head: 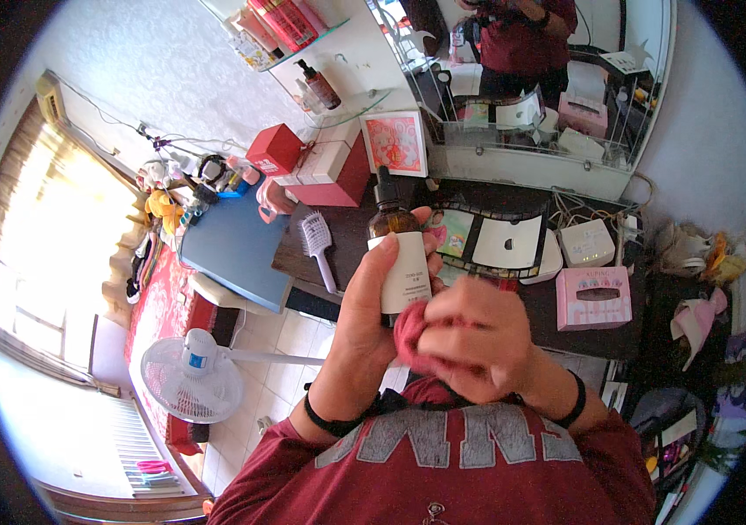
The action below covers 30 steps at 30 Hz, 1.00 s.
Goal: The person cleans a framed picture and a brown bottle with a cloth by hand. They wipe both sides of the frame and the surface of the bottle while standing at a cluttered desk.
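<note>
My left hand [373, 282] is wrapped around an amber dropper bottle [403, 266] with a black top and a white label bearing writing. The bottle stands nearly upright in front of my chest, tilted slightly. In my right hand [478, 335] is a bunched red cloth [410, 338], pressed between the curled fingers. The cloth is close to the lower end of the bottle; whether it touches the glass I cannot tell. My right hand is slightly blurred.
Beyond the bottle is a dark tabletop [291, 252] with a lilac hairbrush [317, 246], a pink tissue box [594, 308], a white box [587, 243] and a film-strip-style photo frame [507, 244]. Behind stand red gift boxes [330, 177] and a mirror [530, 85]. A white fan [192, 380] is at left.
</note>
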Each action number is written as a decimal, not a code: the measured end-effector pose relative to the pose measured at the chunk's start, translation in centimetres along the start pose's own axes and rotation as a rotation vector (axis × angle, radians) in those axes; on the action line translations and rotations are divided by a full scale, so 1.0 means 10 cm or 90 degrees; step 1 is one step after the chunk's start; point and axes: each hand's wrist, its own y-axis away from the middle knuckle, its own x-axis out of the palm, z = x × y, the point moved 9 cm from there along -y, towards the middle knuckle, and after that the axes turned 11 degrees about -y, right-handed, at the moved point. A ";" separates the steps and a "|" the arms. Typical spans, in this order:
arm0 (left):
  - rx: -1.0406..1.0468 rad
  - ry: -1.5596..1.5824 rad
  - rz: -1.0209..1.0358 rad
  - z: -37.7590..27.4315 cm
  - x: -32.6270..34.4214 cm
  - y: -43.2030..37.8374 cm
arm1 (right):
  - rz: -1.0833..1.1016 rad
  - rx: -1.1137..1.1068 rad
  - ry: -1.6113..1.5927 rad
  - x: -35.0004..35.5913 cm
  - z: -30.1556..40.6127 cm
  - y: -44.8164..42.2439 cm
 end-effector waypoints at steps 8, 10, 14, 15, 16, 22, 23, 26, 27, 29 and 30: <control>-0.014 -0.033 -0.085 0.00 -0.01 0.08 | -0.306 -0.007 0.058 -0.49 0.07 0.07; 0.000 -0.003 -0.008 -0.02 0.09 0.07 | -0.419 0.079 0.023 -0.60 -0.07 0.11; -0.015 0.013 0.000 0.07 0.05 0.04 | -0.330 0.034 0.166 -0.57 -0.06 -0.05; -0.022 0.001 -0.020 0.11 0.01 0.03 | -0.305 0.026 0.193 -0.54 -0.06 -0.08; -0.034 0.016 0.010 0.12 0.03 0.04 | -0.279 0.018 0.220 -0.52 -0.07 -0.12; -0.005 0.021 0.043 0.12 0.06 0.04 | -0.266 0.138 0.170 -0.57 -0.50 0.07; 0.001 0.028 0.056 0.12 0.08 0.03 | -0.295 0.140 0.169 -0.62 -0.51 0.11; -0.028 0.023 0.051 0.15 0.08 0.01 | -0.373 0.139 0.165 -0.70 -0.48 0.20; -0.037 0.014 0.041 0.15 0.05 0.01 | -0.357 0.121 0.181 -0.67 -0.41 0.15; -0.046 0.056 0.065 0.18 0.02 0.03 | -0.324 0.083 0.213 -0.60 -0.30 0.06; -0.048 0.079 0.083 0.20 0.00 0.03 | -0.294 0.081 0.219 -0.54 -0.30 0.03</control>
